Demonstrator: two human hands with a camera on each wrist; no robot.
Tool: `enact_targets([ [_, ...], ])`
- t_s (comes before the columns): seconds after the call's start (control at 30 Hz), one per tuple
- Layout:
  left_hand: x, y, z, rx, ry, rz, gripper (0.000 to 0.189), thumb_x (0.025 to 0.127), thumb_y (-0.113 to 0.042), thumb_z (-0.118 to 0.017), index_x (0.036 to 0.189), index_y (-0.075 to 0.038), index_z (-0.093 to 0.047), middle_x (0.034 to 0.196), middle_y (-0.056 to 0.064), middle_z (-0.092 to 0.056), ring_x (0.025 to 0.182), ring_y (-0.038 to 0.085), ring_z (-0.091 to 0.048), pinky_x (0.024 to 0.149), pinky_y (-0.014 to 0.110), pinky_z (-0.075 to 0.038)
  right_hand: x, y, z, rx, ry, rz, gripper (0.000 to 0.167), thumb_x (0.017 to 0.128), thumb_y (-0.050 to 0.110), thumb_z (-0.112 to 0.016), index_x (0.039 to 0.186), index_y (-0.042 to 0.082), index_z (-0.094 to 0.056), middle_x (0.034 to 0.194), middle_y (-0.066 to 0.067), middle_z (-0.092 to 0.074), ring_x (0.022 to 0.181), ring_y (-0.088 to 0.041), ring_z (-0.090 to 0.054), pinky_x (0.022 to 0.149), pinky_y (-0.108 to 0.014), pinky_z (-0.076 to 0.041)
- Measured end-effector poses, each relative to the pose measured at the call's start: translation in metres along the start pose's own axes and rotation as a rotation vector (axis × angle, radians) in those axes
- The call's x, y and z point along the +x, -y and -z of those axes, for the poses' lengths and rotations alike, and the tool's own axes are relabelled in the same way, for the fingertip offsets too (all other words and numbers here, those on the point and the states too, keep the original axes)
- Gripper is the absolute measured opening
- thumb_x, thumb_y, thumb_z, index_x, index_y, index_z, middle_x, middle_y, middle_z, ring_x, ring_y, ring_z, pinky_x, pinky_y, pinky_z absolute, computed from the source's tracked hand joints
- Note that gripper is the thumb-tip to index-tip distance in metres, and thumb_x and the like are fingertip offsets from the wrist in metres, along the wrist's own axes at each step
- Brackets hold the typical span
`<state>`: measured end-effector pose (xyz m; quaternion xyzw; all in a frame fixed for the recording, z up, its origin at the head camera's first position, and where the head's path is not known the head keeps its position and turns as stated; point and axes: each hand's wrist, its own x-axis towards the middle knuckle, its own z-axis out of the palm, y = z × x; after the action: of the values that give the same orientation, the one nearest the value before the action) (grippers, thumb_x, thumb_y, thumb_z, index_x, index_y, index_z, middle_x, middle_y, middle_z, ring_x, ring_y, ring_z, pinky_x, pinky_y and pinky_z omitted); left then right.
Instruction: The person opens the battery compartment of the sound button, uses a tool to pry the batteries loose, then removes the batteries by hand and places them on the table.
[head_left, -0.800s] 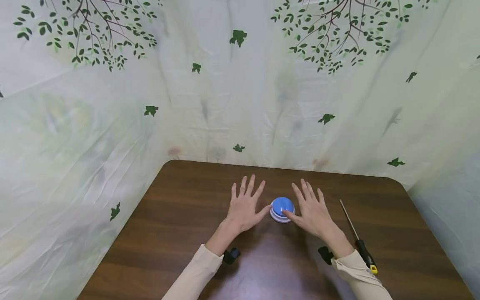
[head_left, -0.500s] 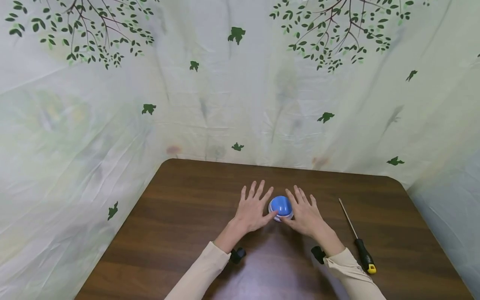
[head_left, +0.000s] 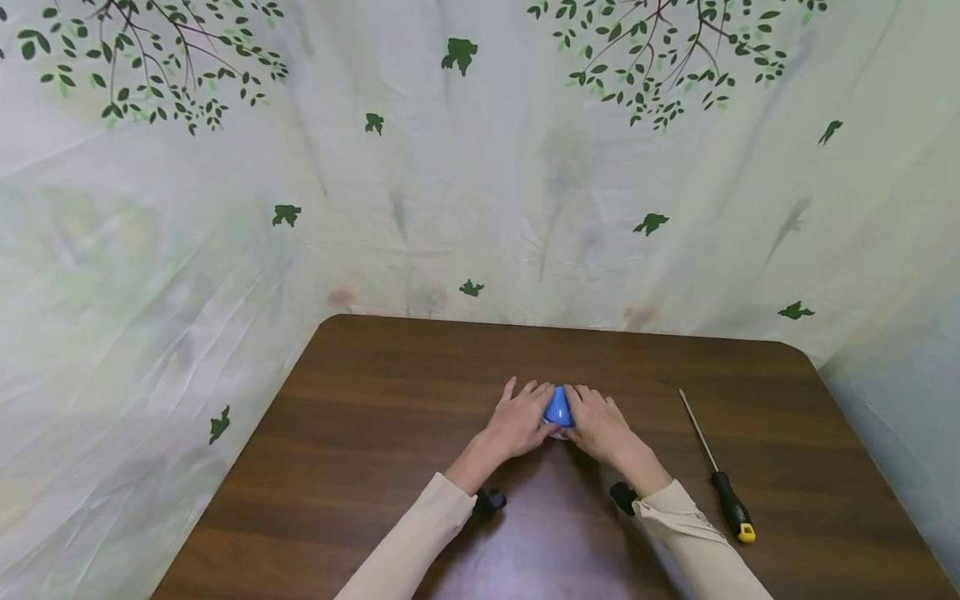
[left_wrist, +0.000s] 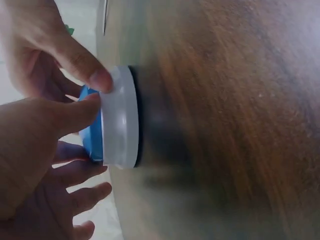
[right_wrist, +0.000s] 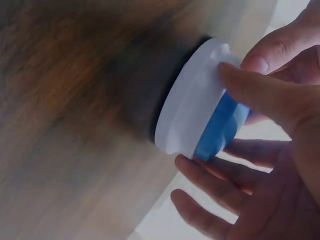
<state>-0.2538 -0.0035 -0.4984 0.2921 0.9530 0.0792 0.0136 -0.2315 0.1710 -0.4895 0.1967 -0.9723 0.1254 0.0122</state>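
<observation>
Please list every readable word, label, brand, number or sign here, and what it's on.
None can be read.
Screwdriver: any print on it is too small to read.
Blue and white push button: no lettering on the parts that show.
Wrist cameras: any markings too small to read.
Leaf-printed cloth: pattern only, no lettering visible.

A round, blue-domed object (head_left: 558, 410) with a white base (left_wrist: 121, 117) is sitting upright in the frame's lower half, slightly right of centre.

The cream sleeves (head_left: 420, 533) are long, with wrinkles on the right one. Each wrist has a small black camera (head_left: 491, 503).
</observation>
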Motion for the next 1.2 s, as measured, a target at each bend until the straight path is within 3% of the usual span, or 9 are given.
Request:
enact_targets([
  [0.23, 0.003, 0.002, 0.002, -0.044, -0.056, -0.049, 0.063, 0.102, -0.036, -0.064, 0.154, -0.003, -0.047, 0.155, 0.011, -0.054, 0.143, 0.025, -0.053, 0.124, 0.058, -0.027, 0.003, -0.004, 0.005, -0.028, -0.005, 0.052, 0.067, 0.093, 0.022, -0.077, 0.144, -0.011, -0.048, 0.137, -0.029, -0.058, 0.123, -0.045, -0.058, 0.094, -0.06, -0.052],
  [0.3, 0.002, 0.004, 0.003, -0.103, -0.084, -0.078, 0.061, 0.102, -0.032, -0.064, 0.152, -0.002, -0.048, 0.153, 0.012, -0.056, 0.141, 0.025, -0.055, 0.124, 0.061, -0.025, 0.001, -0.006, 0.005, -0.01, -0.019, 0.07, 0.066, 0.095, 0.021, -0.075, 0.146, -0.01, -0.047, 0.137, -0.029, -0.057, 0.123, -0.045, -0.058, 0.094, -0.061, -0.052],
  [0.47, -0.004, 0.01, 0.016, -0.341, -0.118, -0.168, 0.06, 0.103, -0.023, -0.063, 0.156, -0.004, -0.043, 0.157, 0.018, -0.049, 0.143, 0.028, -0.053, 0.123, 0.068, -0.02, -0.009, -0.011, 0.01, 0.048, -0.16, 0.143, 0.066, 0.098, 0.025, -0.072, 0.15, -0.006, -0.046, 0.136, -0.029, -0.058, 0.121, -0.044, -0.058, 0.094, -0.058, -0.051],
  [0.63, -0.013, 0.016, 0.041, -0.451, -0.152, -0.258, 0.067, 0.101, -0.024, -0.067, 0.159, -0.007, -0.039, 0.161, 0.015, -0.046, 0.149, 0.03, -0.045, 0.126, 0.063, -0.019, -0.015, -0.01, 0.025, 0.186, -0.27, 0.186, 0.064, 0.099, 0.022, -0.071, 0.153, 0.0, -0.045, 0.137, -0.026, -0.055, 0.12, -0.04, -0.059, 0.098, -0.057, -0.051],
  [0.73, -0.018, 0.015, 0.051, -0.478, -0.217, -0.289, 0.064, 0.1, -0.023, -0.068, 0.157, -0.007, -0.043, 0.156, 0.014, -0.052, 0.146, 0.03, -0.049, 0.126, 0.06, -0.024, -0.016, -0.009, 0.032, 0.282, -0.3, 0.198, 0.061, 0.1, 0.019, -0.068, 0.154, 0.003, -0.045, 0.138, -0.023, -0.054, 0.118, -0.036, -0.061, 0.097, -0.053, -0.053],
  [0.8, -0.019, 0.014, 0.054, -0.507, -0.264, -0.293, 0.062, 0.099, -0.021, -0.068, 0.156, -0.007, -0.046, 0.152, 0.013, -0.057, 0.14, 0.029, -0.055, 0.122, 0.055, -0.034, -0.016, -0.008, 0.035, 0.345, -0.318, 0.203, 0.057, 0.102, 0.017, -0.066, 0.155, 0.006, -0.046, 0.139, -0.021, -0.055, 0.118, -0.033, -0.061, 0.095, -0.05, -0.055],
  [0.93, -0.021, 0.009, 0.053, -0.571, -0.341, -0.301, 0.058, 0.1, -0.019, -0.067, 0.154, -0.008, -0.049, 0.142, 0.013, -0.063, 0.125, 0.026, -0.063, 0.108, 0.044, -0.052, -0.019, -0.009, 0.039, 0.461, -0.34, 0.228, 0.055, 0.102, 0.011, -0.064, 0.155, 0.009, -0.048, 0.151, -0.018, -0.052, 0.129, -0.035, -0.057, 0.098, -0.052, -0.054],
  [1.07, -0.022, 0.007, 0.051, -0.627, -0.372, -0.291, 0.056, 0.1, -0.016, -0.066, 0.153, -0.007, -0.049, 0.137, 0.015, -0.065, 0.12, 0.026, -0.066, 0.102, 0.041, -0.055, -0.024, -0.012, 0.042, 0.527, -0.305, 0.271, 0.059, 0.101, 0.008, -0.064, 0.157, 0.013, -0.046, 0.162, -0.016, -0.041, 0.144, -0.041, -0.045, 0.107, -0.061, -0.047],
  [1.2, -0.023, 0.006, 0.055, -0.676, -0.347, -0.273, 0.054, 0.1, -0.015, -0.066, 0.151, -0.004, -0.051, 0.141, 0.017, -0.063, 0.125, 0.028, -0.065, 0.104, 0.042, -0.055, -0.026, -0.015, 0.044, 0.524, -0.281, 0.307, 0.058, 0.101, 0.007, -0.064, 0.156, 0.016, -0.047, 0.162, -0.017, -0.042, 0.145, -0.04, -0.045, 0.107, -0.062, -0.047],
])
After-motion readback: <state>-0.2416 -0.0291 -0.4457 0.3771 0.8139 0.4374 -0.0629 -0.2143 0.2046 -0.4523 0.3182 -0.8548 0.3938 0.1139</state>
